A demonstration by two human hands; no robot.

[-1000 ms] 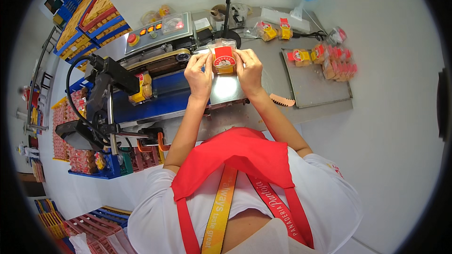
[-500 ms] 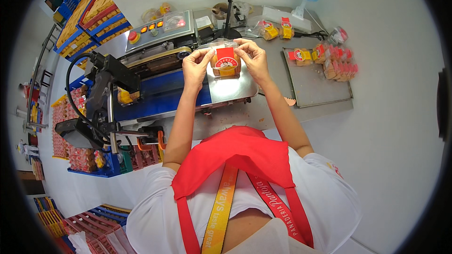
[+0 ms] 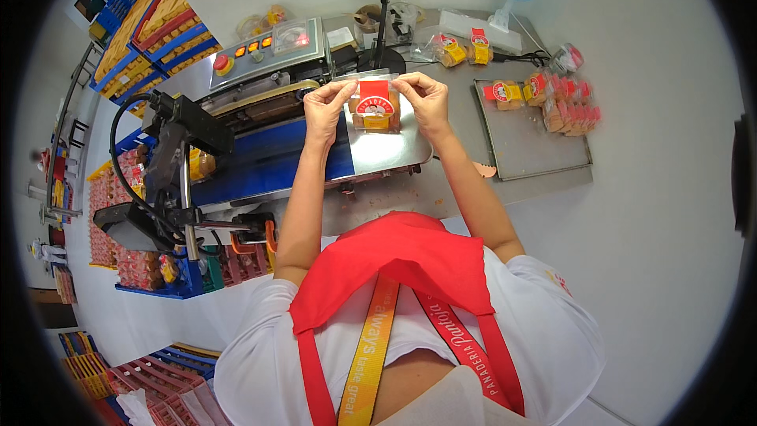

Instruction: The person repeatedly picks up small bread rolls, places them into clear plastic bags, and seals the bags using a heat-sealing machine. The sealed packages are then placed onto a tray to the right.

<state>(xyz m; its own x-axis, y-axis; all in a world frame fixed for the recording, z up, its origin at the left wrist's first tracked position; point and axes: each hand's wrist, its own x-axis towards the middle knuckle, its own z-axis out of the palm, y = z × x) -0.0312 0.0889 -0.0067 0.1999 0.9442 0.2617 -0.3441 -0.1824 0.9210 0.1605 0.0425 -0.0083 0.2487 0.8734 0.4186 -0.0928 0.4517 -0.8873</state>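
Note:
My left hand (image 3: 324, 113) pinches the upper left corner of a clear plastic bag of baked goods (image 3: 375, 116), thumb against fingers. On the other side, my right hand (image 3: 428, 105) pinches the bag's upper right corner. Stretched between both hands, the bag faces me with its red and yellow label. It is over the shiny metal plate (image 3: 386, 150) at the right end of the blue conveyor belt (image 3: 276, 151). Whether its bottom rests on the plate, I cannot tell. Behind the hands lies the sealing machine's narrow band (image 3: 264, 101).
Another bag (image 3: 202, 164) is at the belt's left end, near a black machine head on a bracket (image 3: 189, 122). A control panel (image 3: 268, 51) has lit buttons. At right, a metal tray (image 3: 536, 159) bears several bags (image 3: 569, 110). More bags (image 3: 465, 49) lie behind. Stacked crates (image 3: 158, 28) stand left.
The held bag has shifted slightly left, still pinched at both corners. On the belt, the other bag has moved left, farther under the black machine head.

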